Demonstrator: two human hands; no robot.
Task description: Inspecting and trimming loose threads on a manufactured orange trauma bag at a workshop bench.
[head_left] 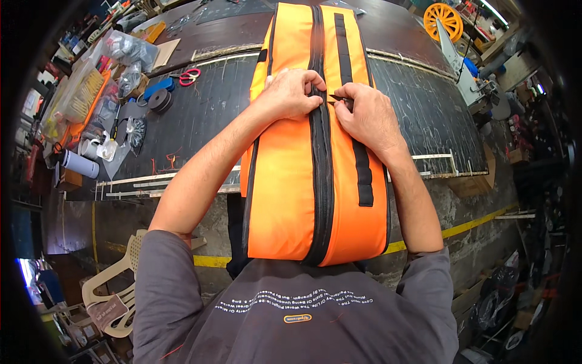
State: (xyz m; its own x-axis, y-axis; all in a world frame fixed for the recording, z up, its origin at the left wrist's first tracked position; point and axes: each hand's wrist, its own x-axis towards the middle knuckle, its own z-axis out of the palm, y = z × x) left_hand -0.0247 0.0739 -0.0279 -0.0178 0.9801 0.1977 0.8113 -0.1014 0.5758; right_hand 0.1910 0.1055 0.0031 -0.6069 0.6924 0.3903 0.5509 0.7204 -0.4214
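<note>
A long bright orange bag [280,194] with black edging lies over the table's near edge and reaches toward my body. Down its middle runs a black zipper [323,188], and a black webbing strip [362,176] is sewn to the right of it. My left hand [290,94] is closed, pinching the zipper about halfway along the bag. Close beside it, my right hand [373,115] grips a small dark pointed tool [334,98], its tip directed at the zipper. Fingers cover most of the tool, so its exact kind is unclear.
The dark worktable [209,121] carries pink-handled scissors [189,76], a black roll [160,100], a white cylinder [80,164] and plastic boxes [82,91] at left. A machine with an orange wheel [442,22] stands at far right. A beige plastic chair [115,291] is at lower left.
</note>
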